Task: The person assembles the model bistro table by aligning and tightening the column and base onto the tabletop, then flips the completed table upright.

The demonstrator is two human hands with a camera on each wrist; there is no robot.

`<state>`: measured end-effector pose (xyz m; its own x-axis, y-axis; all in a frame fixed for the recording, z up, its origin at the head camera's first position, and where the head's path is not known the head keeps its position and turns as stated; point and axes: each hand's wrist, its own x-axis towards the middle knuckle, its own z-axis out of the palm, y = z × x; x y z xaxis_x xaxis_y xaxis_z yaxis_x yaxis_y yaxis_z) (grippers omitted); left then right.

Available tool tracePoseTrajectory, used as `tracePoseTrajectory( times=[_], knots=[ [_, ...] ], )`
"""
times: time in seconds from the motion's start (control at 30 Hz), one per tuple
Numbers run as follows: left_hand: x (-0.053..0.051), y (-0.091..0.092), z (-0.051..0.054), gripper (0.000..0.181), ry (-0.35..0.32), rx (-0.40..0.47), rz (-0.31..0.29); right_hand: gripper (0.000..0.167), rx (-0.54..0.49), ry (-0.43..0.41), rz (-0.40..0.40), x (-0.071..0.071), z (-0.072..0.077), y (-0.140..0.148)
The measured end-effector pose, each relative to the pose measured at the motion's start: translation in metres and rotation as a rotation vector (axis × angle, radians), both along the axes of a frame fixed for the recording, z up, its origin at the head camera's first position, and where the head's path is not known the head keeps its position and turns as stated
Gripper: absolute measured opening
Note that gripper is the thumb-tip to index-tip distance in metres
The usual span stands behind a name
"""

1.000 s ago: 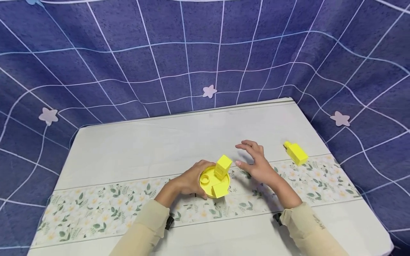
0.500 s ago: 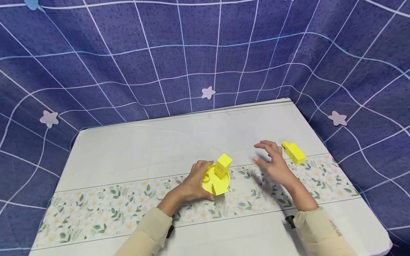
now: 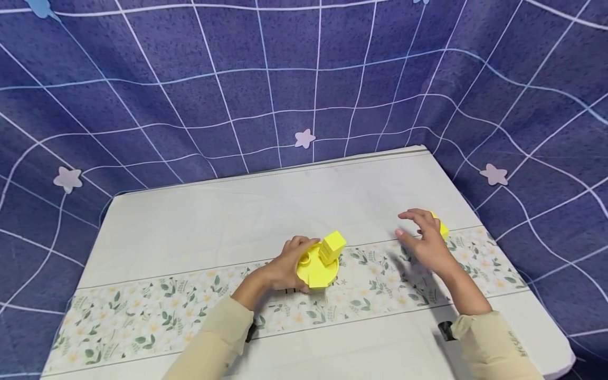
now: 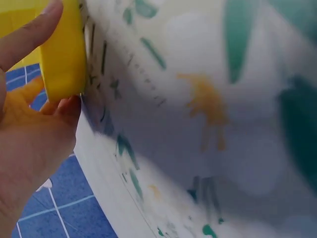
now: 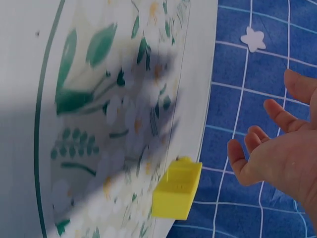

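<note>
On the table, my left hand (image 3: pixel 284 266) grips a round yellow tray (image 3: pixel 331 271) by its left side, thumb and fingers curled round the rim. In the left wrist view, the thumb lies on the tray's yellow wall (image 4: pixel 64 69). The tray bears a tall yellow block (image 3: pixel 333 246), a tilted yellow piece (image 3: pixel 318 278) at the near side and a small ring (image 3: pixel 305 258), partly hidden by the hand. Holding nothing, my right hand (image 3: pixel 426 245) hovers with spread, loosely bent fingers. Behind it, partly hidden, lies a yellow bottle-shaped block (image 5: pixel 173 201).
A white tablecloth (image 3: pixel 199 221) with a floral band (image 3: pixel 157 306) covers the table. Blue curtain (image 3: pixel 199 95) with white grid lines hangs behind and on both sides. Its right part stands close beyond the bottle-shaped block.
My right hand has moved right, away from the tray and towards the bottle-shaped block, now partly covering it in the head view. The left hand keeps its grip; the tray has turned slightly.
</note>
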<state>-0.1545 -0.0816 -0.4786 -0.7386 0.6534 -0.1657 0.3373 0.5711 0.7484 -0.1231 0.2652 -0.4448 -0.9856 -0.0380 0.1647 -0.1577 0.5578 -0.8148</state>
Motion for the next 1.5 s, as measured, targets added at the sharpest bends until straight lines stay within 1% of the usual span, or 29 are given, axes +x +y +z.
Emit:
tracePoseTrajectory(
  times=[0.07,0.2,0.27,0.33,0.47,0.57,0.67,0.73,0.83,0.97,1.07,1.17,1.23,1.3,1.4,1.5],
  knots=[
    [0.004,0.001,-0.002,0.122,0.019,0.005,0.021,0.037,0.001,0.009,-0.018,0.000,0.001,0.004],
    [0.012,0.004,-0.010,0.126,0.086,0.009,0.084,0.034,0.019,0.022,-0.070,0.000,0.002,0.011],
    [0.015,0.006,-0.013,0.125,0.109,0.005,0.115,0.034,0.048,0.028,-0.102,0.000,0.002,0.013],
    [0.015,0.006,-0.015,0.122,0.120,0.008,0.131,0.034,0.087,0.031,-0.132,0.001,0.002,0.016],
    [0.011,0.003,-0.014,0.115,0.133,0.016,0.103,0.037,0.193,0.033,-0.186,0.003,0.000,0.021],
    [0.007,0.001,-0.010,0.112,0.116,0.032,0.066,0.040,0.258,0.023,-0.221,0.003,-0.003,0.026],
    [0.003,-0.001,-0.006,0.112,0.093,0.042,0.040,0.044,0.301,-0.011,-0.250,0.003,-0.006,0.031],
    [0.003,-0.002,-0.004,0.112,0.085,0.038,0.034,0.047,0.326,-0.045,-0.267,0.003,-0.007,0.034],
    [0.007,-0.001,-0.005,0.116,0.115,0.010,0.049,0.051,0.366,-0.098,-0.302,0.002,-0.008,0.040],
    [0.015,0.001,-0.010,0.121,0.177,-0.023,0.105,0.057,0.399,-0.147,-0.349,0.000,-0.009,0.047],
    [0.019,0.002,-0.014,0.118,0.227,-0.044,0.141,0.061,0.415,-0.176,-0.358,-0.001,-0.012,0.051],
    [0.020,0.001,-0.017,0.110,0.264,-0.055,0.146,0.064,0.428,-0.202,-0.353,-0.002,-0.015,0.055],
    [0.018,0.000,-0.018,0.108,0.264,-0.055,0.134,0.065,0.434,-0.217,-0.349,-0.002,-0.017,0.056],
    [0.016,-0.002,-0.015,0.108,0.246,-0.026,0.114,0.066,0.439,-0.227,-0.341,-0.003,-0.018,0.058],
    [0.011,-0.004,-0.009,0.109,0.202,0.016,0.085,0.066,0.440,-0.245,-0.325,-0.004,-0.018,0.059],
    [0.007,-0.005,-0.005,0.111,0.157,0.045,0.070,0.067,0.441,-0.262,-0.310,-0.003,-0.017,0.062]
  ],
)
